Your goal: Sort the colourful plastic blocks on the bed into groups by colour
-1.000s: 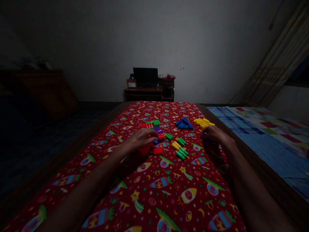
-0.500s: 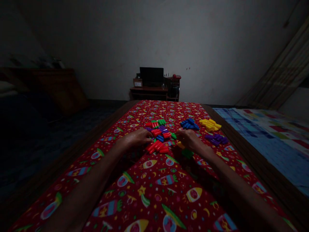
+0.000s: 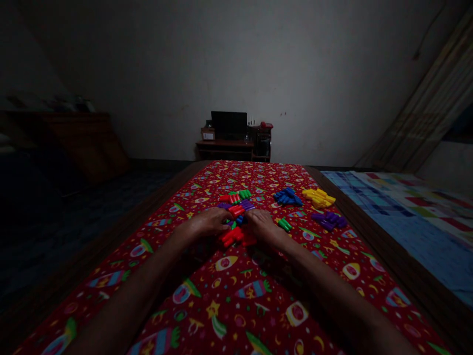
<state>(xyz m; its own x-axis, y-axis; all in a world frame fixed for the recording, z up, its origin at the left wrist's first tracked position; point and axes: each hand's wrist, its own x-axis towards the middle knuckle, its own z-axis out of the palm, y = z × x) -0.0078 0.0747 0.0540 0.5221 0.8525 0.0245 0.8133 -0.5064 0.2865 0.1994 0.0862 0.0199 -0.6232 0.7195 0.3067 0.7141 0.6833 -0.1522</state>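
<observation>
My left hand (image 3: 212, 222) rests at the left side of a mixed pile of small coloured plastic pieces, its fingers curled in. What its fingertips hold, if anything, is hidden. Over the right side of the same pile lies my right hand (image 3: 260, 224), fingers bent down and largely out of sight behind the hand. Between the hands show red pieces (image 3: 236, 211), purple pieces (image 3: 246, 204) and, nearer me, more red pieces (image 3: 232, 237). Several green pieces (image 3: 244, 194) sit at the pile's far edge. A small green group (image 3: 284, 224) lies just right of my right hand.
Separate heaps of blue pieces (image 3: 287, 196), yellow pieces (image 3: 318, 198) and purple pieces (image 3: 328, 220) lie to the right on the red patterned cloth (image 3: 236, 305). A monitor (image 3: 229, 123) stands on a desk by the far wall. Checked bedding (image 3: 369, 197) is at the right.
My right hand has moved left, from beside the green pieces onto the mixed pile, uncovering the small green group. My left hand stays at the pile. The view has shifted slightly.
</observation>
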